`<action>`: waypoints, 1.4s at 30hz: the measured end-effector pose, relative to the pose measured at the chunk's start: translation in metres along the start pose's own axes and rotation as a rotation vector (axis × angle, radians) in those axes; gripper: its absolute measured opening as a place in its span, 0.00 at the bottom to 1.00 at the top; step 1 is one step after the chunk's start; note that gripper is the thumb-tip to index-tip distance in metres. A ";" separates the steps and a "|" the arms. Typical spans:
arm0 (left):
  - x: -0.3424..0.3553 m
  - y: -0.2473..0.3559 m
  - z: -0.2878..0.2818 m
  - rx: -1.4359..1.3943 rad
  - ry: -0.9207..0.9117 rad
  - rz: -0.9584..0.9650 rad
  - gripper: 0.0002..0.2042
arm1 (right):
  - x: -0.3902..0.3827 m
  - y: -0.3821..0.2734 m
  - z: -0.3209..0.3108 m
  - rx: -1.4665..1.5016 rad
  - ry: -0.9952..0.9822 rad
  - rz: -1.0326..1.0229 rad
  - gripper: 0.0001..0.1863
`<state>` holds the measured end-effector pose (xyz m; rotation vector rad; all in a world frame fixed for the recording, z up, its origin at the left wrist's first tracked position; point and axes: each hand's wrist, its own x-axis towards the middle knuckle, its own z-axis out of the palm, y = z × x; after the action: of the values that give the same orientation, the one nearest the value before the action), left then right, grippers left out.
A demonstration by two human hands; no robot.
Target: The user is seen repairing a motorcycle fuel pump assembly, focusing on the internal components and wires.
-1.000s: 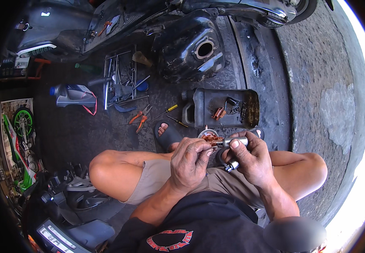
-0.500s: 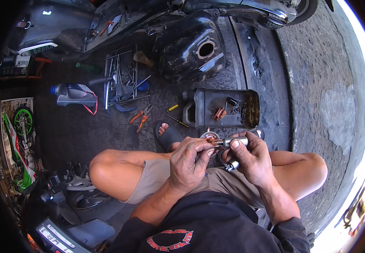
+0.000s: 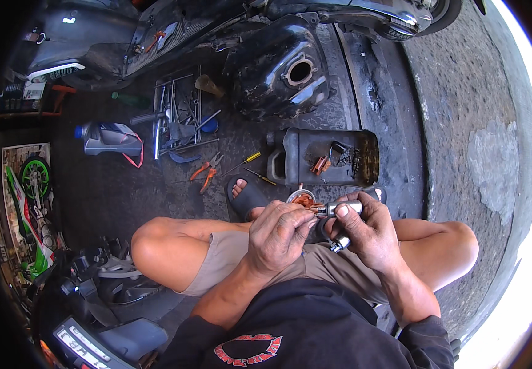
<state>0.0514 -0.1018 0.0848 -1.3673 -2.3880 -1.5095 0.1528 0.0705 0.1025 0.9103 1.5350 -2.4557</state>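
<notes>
My right hand (image 3: 370, 230) grips a silver metal cylinder (image 3: 347, 207), its thumb along the side. A second small silver fitting with a dark pronged end (image 3: 340, 243) sticks out below that thumb. The fingers of my left hand (image 3: 280, 237) are pinched at the cylinder's copper-coloured end (image 3: 319, 210), hiding what they grip. Just beyond those fingertips shows a round silver-rimmed part with orange-brown pieces inside (image 3: 303, 198); whether the left hand holds it I cannot tell. Both hands are above my lap.
A cut-open black jerrycan (image 3: 290, 157) holds a copper-coloured part (image 3: 320, 165) and dark bits. Orange-handled pliers (image 3: 203, 175) and yellow screwdrivers (image 3: 252, 157) lie left of it. Farther off are a black fuel tank (image 3: 266, 67), a tool rack (image 3: 176, 117), a grey bottle (image 3: 112, 141) and a motorcycle.
The silver-rimmed round part has shifted slightly left and tilted, showing more of its orange-brown inside. My left fingers have moved slightly right. The small fitting below has turned a little.
</notes>
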 end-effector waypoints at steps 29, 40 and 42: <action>0.014 -0.019 0.016 -0.601 -0.181 -0.214 0.25 | 0.006 -0.033 -0.027 -0.204 -0.136 -0.057 0.23; -0.018 -0.047 0.064 -1.298 0.165 -1.442 0.29 | 0.004 -0.044 -0.022 -0.002 -0.070 -0.094 0.21; -0.003 -0.026 0.057 -1.826 0.035 -1.242 0.32 | 0.005 -0.044 -0.019 0.073 -0.023 -0.063 0.26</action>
<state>0.0600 -0.0657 0.0339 0.9926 -1.0629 -4.0577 0.1400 0.1091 0.1282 0.8540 1.4986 -2.5718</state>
